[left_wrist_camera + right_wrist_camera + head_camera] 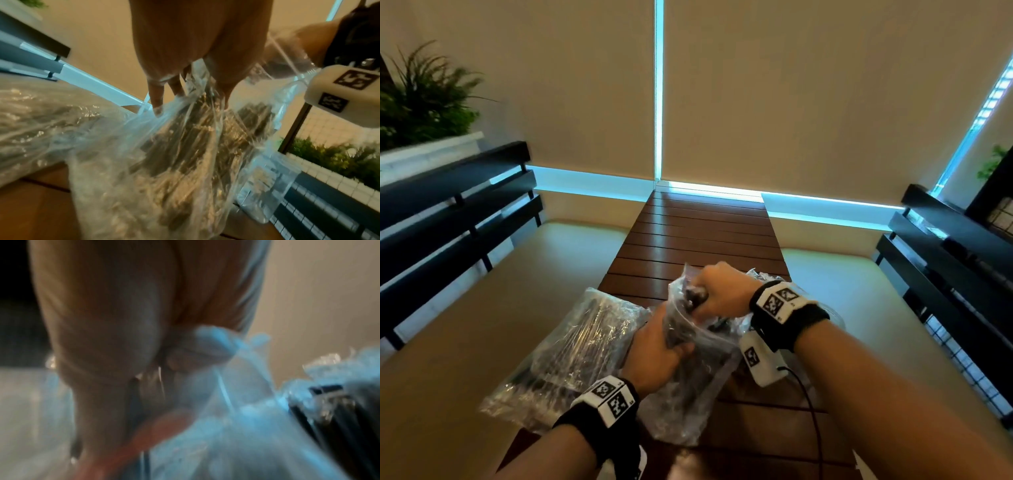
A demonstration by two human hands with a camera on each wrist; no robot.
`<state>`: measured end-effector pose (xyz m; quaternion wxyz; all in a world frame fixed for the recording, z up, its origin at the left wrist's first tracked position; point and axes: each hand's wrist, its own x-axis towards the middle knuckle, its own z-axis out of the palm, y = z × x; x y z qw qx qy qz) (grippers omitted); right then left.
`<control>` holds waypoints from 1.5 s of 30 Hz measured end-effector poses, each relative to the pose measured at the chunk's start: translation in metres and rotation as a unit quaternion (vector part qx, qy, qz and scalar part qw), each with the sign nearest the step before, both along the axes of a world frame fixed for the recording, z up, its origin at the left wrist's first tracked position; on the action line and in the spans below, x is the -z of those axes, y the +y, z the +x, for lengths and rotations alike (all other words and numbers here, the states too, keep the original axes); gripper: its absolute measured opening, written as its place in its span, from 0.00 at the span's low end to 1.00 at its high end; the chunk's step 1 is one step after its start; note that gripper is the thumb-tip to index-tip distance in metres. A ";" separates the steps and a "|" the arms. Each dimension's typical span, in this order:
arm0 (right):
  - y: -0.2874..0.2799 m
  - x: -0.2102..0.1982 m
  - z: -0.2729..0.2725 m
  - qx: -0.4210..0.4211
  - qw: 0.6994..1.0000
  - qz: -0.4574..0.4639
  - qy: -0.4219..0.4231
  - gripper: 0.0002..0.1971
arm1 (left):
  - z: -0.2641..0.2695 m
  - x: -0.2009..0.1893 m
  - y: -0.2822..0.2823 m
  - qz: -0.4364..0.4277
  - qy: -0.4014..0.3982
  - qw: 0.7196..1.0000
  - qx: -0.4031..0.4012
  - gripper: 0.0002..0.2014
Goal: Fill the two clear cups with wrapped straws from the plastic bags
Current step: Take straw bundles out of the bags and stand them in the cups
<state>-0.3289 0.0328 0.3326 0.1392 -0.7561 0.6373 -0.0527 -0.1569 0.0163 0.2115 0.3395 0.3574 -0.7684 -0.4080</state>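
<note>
A clear plastic bag (688, 387) of dark wrapped straws stands tilted on the near end of the wooden slat table (705, 233). My left hand (661, 346) grips its middle, the fingers (156, 97) pinching the film of the bag (164, 162). My right hand (722, 291) is curled round the bag's upper end, where dark straw ends (695, 294) show. The right wrist view is blurred: my right hand (113, 321), pale film (226, 443) and dark straws (339, 410). A second bag of straws (571, 353) lies flat to the left. I cannot make out the clear cups.
More crumpled clear plastic (767, 274) lies behind my right wrist. Pale cushioned benches (465, 325) with dark slatted backs (448, 205) flank the table on both sides. A plant (424, 99) stands at far left. A black cable (811, 404) trails from the right wrist camera.
</note>
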 end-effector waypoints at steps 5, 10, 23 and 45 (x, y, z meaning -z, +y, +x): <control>0.002 0.020 0.006 0.064 0.966 -0.066 -0.241 0.12 | -0.002 0.001 -0.007 -0.015 0.013 0.997 -0.069 0.19; 0.000 0.035 0.029 0.027 0.963 -0.071 -0.260 0.09 | 0.004 0.005 -0.006 -0.025 0.025 0.997 -0.076 0.19; -0.022 0.037 0.069 0.024 0.934 -0.161 -0.320 0.05 | 0.011 -0.009 -0.017 -0.024 0.074 0.995 -0.059 0.15; -0.044 0.044 0.085 0.144 0.859 -0.280 -0.404 0.12 | 0.073 0.038 -0.063 0.085 -0.536 0.840 -0.022 0.44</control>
